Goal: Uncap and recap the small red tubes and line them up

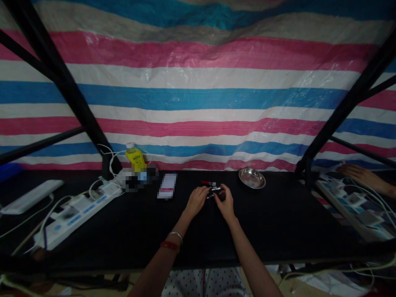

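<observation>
My left hand (197,201) and my right hand (226,203) are close together over the middle of the black table. Between them is a small, slim silver-and-black piece (215,189); its exact kind is too small to tell. The thumb and fingers of my right hand close around its right end. Bent fingers of my left hand meet the left side of the small pieces, and what they grip is partly hidden. Just beyond the fingertips lies a short red-and-silver stick-like piece (206,182). A round, shallow metal dish (252,178) sits to the right, apart from my hands.
A phone (167,186) lies left of my hands. Further left are a yellow bottle (135,157) and a white power strip (77,216) with plugs and cables. Black frame bars rise at both sides before a striped sheet (198,99). Another person's hand (355,172) shows at far right.
</observation>
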The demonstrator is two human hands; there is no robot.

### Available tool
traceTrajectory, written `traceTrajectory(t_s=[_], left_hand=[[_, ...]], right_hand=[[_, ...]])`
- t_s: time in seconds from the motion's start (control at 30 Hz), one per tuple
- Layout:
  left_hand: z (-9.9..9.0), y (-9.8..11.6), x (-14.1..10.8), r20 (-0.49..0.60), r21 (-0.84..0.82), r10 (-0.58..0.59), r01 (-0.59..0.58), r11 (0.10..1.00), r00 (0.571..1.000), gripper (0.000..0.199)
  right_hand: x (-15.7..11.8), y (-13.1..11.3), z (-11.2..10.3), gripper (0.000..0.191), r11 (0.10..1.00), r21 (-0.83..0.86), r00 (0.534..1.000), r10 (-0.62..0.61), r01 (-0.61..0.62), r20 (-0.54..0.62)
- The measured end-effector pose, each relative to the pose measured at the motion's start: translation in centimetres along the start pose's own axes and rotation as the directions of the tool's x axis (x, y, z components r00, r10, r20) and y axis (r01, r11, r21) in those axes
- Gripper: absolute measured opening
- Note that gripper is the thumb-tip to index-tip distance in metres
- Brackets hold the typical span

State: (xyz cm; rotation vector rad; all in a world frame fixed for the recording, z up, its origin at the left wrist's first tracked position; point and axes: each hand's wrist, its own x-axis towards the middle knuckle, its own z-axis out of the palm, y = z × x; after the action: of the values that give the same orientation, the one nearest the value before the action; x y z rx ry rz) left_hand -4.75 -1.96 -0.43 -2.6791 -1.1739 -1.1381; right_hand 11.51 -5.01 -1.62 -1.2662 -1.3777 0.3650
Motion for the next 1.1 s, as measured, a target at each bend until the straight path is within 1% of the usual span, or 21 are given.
traceTrajectory(t_s=[0.07, 0.13, 0.2, 0.27, 0.3, 0.37, 0.47, 0.53, 0.6, 0.67, 0.73, 0.83, 0.93, 0.97, 1.0, 1.1], left_hand=[[0.1, -0.1, 0.0, 0.01, -0.018, 0.001, -0.001, 1.0, 1.0, 0.031], [0.2, -0.2, -0.1, 0.004, -0.044, 0.006, -0.006, 0.999, 1.0, 0.031], [0.3, -0.3, -0.1, -0.026, -0.072, 0.004, -0.006, 0.997, 1.0, 0.03], [0.3, -0.2, -0.1, -0.076, -0.095, -0.028, 0.021, 0.995, 0.997, 0.031], [0.3, -0.1, -0.2, -0.102, -0.105, -0.053, 0.042, 0.994, 0.993, 0.035], [0.2, 0.0, -0.2, -0.134, -0.117, -0.097, 0.082, 0.99, 0.986, 0.049], [-0.1, 0.3, -0.2, -0.099, -0.121, -0.097, 0.084, 0.989, 0.99, 0.066], [-0.4, 0.5, -0.1, -0.045, -0.114, -0.065, 0.06, 0.992, 0.997, 0.068], [-0.6, 0.6, 0.0, -0.007, -0.095, -0.041, 0.04, 0.995, 0.999, 0.066], [-0.7, 0.7, 0.1, -0.006, -0.063, -0.034, 0.033, 0.997, 0.999, 0.064], [-0.6, 0.6, 0.1, -0.037, -0.033, -0.023, 0.022, 0.999, 0.999, 0.062], [-0.4, 0.5, 0.0, -0.059, 0.004, -0.006, 0.006, 1.0, 0.998, 0.054], [-0.3, 0.2, 0.0, -0.012, 0.036, -0.017, 0.017, 0.999, 1.0, 0.048], [-0.2, 0.1, 0.0, 0.004, 0.045, -0.023, 0.023, 0.999, 1.0, 0.046], [-0.1, 0.0, -0.1, 0.017, 0.05, -0.03, 0.029, 0.998, 0.999, 0.044], [0.1, -0.3, -0.1, 0.054, 0.053, -0.061, 0.058, 0.997, 0.997, 0.038]], right_hand=[[0.0, -0.2, 0.0, 0.043, 0.996, 0.078, 0.999, 0.053, -0.053, 0.008], [-0.1, -0.3, 0.1, 0.034, 0.99, 0.127, 0.997, 0.063, -0.067, 0.036], [-0.1, -0.3, 0.2, 0.028, 0.981, 0.176, 0.996, 0.08, -0.086, 0.041], [-0.1, -0.3, 0.4, 0.026, 0.951, 0.262, 0.987, 0.154, -0.161, 0.048], [0.0, -0.3, 0.6, 0.027, 0.921, 0.32, 0.975, 0.208, -0.221, 0.074], [0.0, -0.4, 0.9, 0.029, 0.83, 0.437, 0.938, 0.3, -0.346, 0.173], [0.2, -0.7, 1.1, 0.034, 0.645, 0.583, 0.87, 0.363, -0.494, 0.335], [0.4, -0.9, 0.9, 0.035, 0.5, 0.642, 0.813, 0.399, -0.581, 0.424], [0.6, -1.0, 0.6, 0.034, 0.37, 0.668, 0.757, 0.428, -0.645, 0.494], [0.7, -1.0, 0.3, 0.03, 0.287, 0.681, 0.724, 0.443, -0.673, 0.529], [0.8, -1.0, 0.1, 0.027, 0.237, 0.686, 0.705, 0.444, -0.688, 0.554], [0.6, -1.0, -0.1, 0.024, 0.217, 0.642, 0.665, 0.411, -0.735, 0.623], [0.4, -1.3, -0.1, 0.025, 0.258, 0.554, 0.61, 0.369, -0.792, 0.701], [0.3, -1.4, -0.1, 0.025, 0.273, 0.533, 0.599, 0.364, -0.801, 0.713], [0.3, -1.5, -0.1, 0.026, 0.286, 0.523, 0.596, 0.363, -0.803, 0.716], [0.3, -1.4, 0.0, 0.029, 0.306, 0.527, 0.609, 0.366, -0.793, 0.703]])
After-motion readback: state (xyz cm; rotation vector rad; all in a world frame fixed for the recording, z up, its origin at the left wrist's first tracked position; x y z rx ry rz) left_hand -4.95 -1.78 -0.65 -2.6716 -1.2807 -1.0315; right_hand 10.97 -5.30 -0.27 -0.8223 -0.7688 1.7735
